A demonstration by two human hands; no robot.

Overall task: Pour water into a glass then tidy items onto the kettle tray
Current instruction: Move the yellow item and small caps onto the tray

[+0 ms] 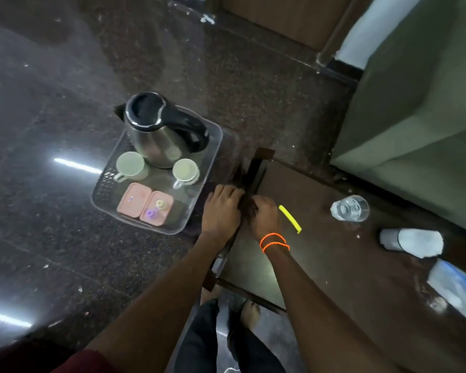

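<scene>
A clear plastic kettle tray point(102, 193) stands on the dark stone floor. It holds a steel kettle point(156, 130) with a black lid, two pale cups point(130, 166) point(185, 171) and two pink boxes point(145, 208). A clear glass point(349, 208) stands on the low brown table point(334, 265) to the right. My left hand point(221, 211) and my right hand point(265, 219), with orange bands at the wrist, are side by side on the table's left edge, both closed around something dark that I cannot make out.
A yellow strip point(289, 218) lies on the table just right of my right hand. A white crumpled item point(412, 242) and a plastic bottle point(455, 289) lie at the table's right. A green sofa point(414, 103) stands behind. My feet point(249, 310) are under the table's near edge.
</scene>
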